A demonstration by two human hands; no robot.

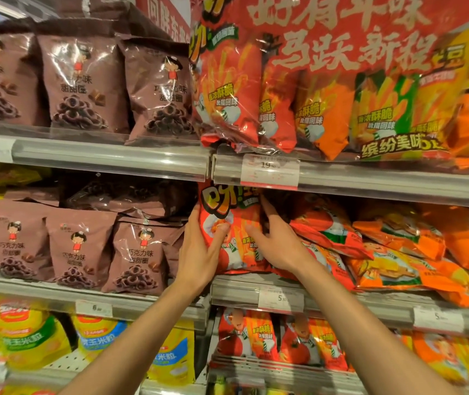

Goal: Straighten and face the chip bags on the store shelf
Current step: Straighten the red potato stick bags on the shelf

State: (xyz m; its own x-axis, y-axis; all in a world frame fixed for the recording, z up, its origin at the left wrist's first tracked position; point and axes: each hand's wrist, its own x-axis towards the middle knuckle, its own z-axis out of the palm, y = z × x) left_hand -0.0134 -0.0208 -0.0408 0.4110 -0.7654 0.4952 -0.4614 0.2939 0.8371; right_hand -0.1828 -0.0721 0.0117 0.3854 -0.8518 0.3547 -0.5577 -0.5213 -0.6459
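While two hands (199, 252) (277, 243) grip one red bag (229, 223), three brown bags (82, 249) stand

Upright red chip bag (227, 223) facing out, middle shelf (341, 303)
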